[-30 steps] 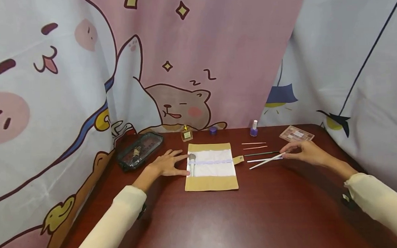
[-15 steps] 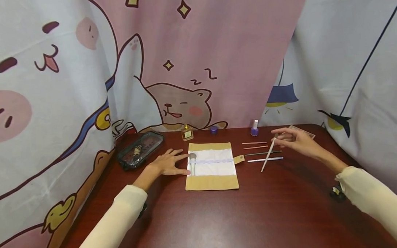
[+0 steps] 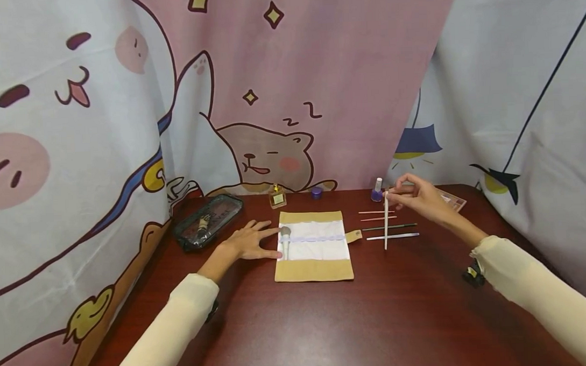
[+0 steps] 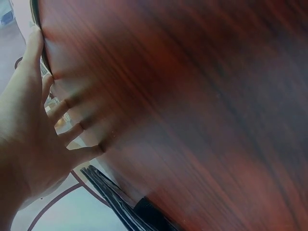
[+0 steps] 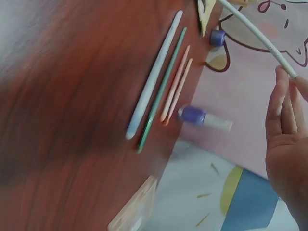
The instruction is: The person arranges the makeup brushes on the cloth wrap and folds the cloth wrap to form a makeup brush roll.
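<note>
My left hand (image 3: 249, 242) lies with spread fingers on the table, its thumb at the left edge of a tan-and-white fabric brush roll (image 3: 314, 270). A fluffy makeup brush (image 3: 285, 242) sits in the roll's left slot. Over on the right, my right hand (image 3: 416, 197) pinches a slim white makeup brush (image 3: 386, 225) near its upper end, the long handle pointing down. Fingers cover part of its top. Below it in the right wrist view lie a white stick (image 5: 155, 77), a green stick (image 5: 162, 89) and two thin pink sticks (image 5: 175, 86).
A clear zip pouch (image 3: 209, 221) with a small tube lies at the left. Along the back stand a perfume bottle (image 3: 277, 197), a small purple jar (image 3: 316, 193) and purple nail polish (image 3: 377, 193). Behind the right hand lies an eyeshadow palette (image 3: 452, 200). Printed curtains surround the table.
My right hand has lifted the slim white brush off the table, carried it leftward and turned it from nearly flat to upright. The left hand stays at the roll.
</note>
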